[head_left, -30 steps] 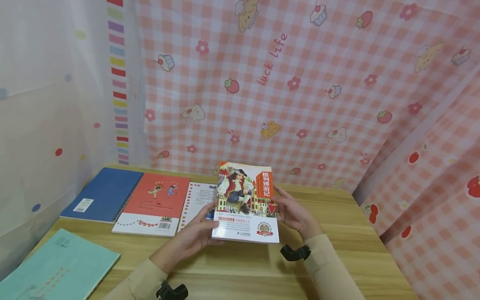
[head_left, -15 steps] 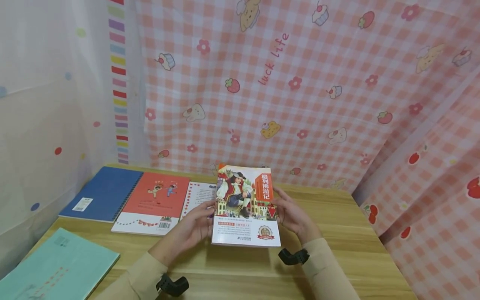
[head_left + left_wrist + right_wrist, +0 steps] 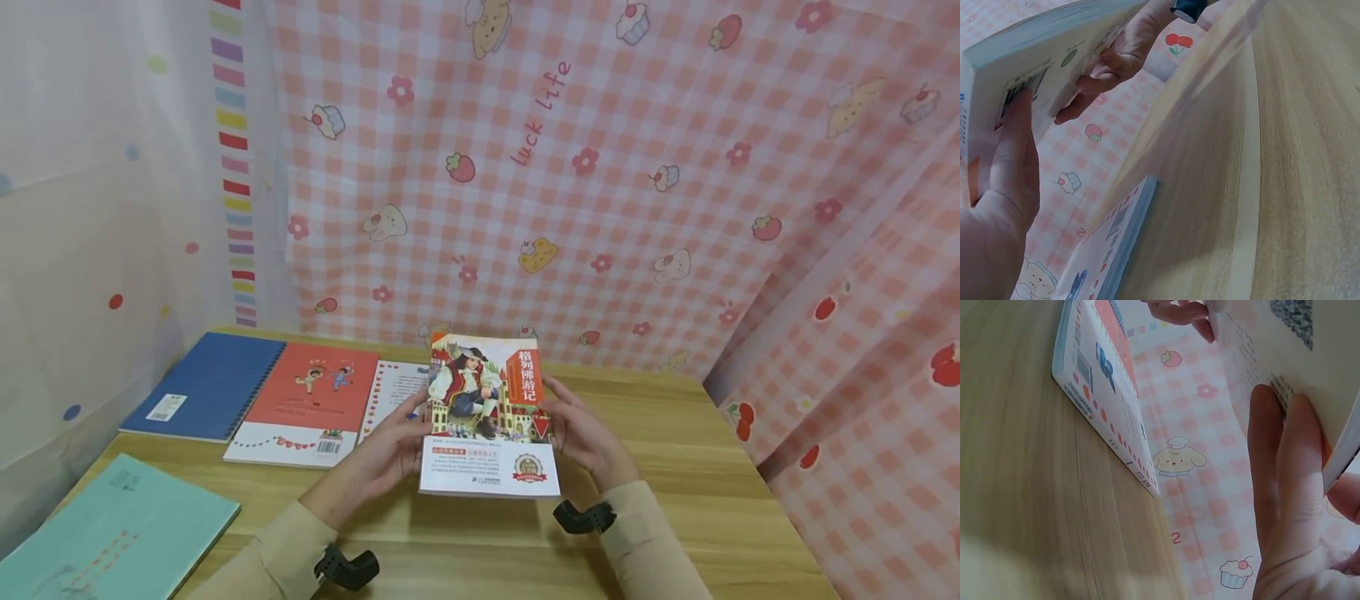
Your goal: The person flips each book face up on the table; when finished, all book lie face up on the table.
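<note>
A paperback book [image 3: 487, 412] with an illustrated cover of a figure in a hat is held flat above the wooden table [image 3: 675, 467], cover up. My left hand [image 3: 378, 462] grips its left edge, fingers underneath [image 3: 1013, 150] against the back cover [image 3: 1054, 69]. My right hand [image 3: 588, 437] grips the right edge, fingers pressed to the underside [image 3: 1282, 469]. In the right wrist view the book's back cover [image 3: 1310, 356] shows print and a code.
On the table behind lie a blue spiral notebook [image 3: 210, 385], a red-covered book [image 3: 315, 404] and a white book [image 3: 393, 392] partly under the held one, also seen as a book [image 3: 1104, 387]. A teal book [image 3: 112, 533] lies at front left. Pink checked cloth [image 3: 600, 167] hangs behind.
The held book has tipped flatter and sunk slightly toward the table, both hands keeping their grip.
</note>
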{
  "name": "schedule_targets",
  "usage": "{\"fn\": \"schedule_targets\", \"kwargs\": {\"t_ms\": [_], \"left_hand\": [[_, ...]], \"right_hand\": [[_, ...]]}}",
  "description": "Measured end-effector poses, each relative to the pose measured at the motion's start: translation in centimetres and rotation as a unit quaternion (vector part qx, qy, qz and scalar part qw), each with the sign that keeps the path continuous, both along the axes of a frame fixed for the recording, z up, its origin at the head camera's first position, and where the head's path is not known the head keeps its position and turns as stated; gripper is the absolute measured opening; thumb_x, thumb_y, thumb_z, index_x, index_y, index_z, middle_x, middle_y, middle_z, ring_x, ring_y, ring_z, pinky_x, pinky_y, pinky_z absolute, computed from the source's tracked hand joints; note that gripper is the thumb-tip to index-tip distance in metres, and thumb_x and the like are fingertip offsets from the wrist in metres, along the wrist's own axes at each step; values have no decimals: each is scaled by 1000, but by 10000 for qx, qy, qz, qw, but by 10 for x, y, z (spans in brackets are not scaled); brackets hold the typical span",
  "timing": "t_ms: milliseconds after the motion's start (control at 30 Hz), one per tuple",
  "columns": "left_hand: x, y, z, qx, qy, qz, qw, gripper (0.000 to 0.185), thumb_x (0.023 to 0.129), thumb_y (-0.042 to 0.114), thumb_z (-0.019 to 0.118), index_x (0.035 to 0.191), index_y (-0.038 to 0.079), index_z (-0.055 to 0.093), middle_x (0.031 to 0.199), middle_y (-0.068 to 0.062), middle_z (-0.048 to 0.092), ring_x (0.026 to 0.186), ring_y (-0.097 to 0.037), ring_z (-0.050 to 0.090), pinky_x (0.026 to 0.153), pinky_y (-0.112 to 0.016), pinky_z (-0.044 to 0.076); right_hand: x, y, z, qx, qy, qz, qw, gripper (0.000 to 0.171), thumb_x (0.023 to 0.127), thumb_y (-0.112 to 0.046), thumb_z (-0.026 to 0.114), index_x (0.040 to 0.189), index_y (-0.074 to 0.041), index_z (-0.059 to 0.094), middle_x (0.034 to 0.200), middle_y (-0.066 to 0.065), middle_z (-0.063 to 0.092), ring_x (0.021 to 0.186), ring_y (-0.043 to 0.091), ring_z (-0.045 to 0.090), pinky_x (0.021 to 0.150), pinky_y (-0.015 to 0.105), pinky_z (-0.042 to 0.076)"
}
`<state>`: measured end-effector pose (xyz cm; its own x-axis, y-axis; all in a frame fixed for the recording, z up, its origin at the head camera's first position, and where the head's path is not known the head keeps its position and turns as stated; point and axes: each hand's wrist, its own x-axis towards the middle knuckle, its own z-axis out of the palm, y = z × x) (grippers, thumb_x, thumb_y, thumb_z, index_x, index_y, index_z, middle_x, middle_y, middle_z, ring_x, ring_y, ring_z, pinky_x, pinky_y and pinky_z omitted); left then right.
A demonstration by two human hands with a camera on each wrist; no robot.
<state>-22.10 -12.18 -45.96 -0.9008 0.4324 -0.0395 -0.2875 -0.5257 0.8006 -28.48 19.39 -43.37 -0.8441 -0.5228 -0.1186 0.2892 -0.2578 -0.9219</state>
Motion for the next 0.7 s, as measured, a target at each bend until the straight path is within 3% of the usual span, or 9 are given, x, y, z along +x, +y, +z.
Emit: {"fn": "schedule_targets", "kwargs": {"t_ms": [233,400,600,700], "left_hand": [[0,-2,-4,120,-53,11,9999,74,104,1,41,165,19,4,163,-21,23,112,-24,67,85,-37,60],[-2,-2,-4,187,-117,13,9998,73,105,2,43,165,18,4,165,-22,20,115,-25,66,91,-39,58],[-5,-4,-4,138,-149,-92,9998,66,107,7,43,164,18,12,157,-20,36,115,-26,65,88,-38,58],[-6,-7,-4,91,-108,-138,9998,62,107,10,43,163,16,16,153,-17,38,120,-28,60,94,-43,56]], "right_hand": [[3,0,-2,-267,-38,43,9996,65,108,-3,39,164,-17,8,120,12,68,91,22,73,65,28,61],[5,1,-1,-266,-105,-74,9996,66,107,-2,40,164,-18,9,119,12,68,90,19,73,67,26,61],[4,4,-6,-206,-155,-318,9992,67,106,1,41,164,-16,12,123,10,67,101,20,71,85,32,59],[1,7,-10,-151,-88,-492,9986,66,106,1,41,164,-15,13,123,8,67,103,19,70,89,32,58]]}}
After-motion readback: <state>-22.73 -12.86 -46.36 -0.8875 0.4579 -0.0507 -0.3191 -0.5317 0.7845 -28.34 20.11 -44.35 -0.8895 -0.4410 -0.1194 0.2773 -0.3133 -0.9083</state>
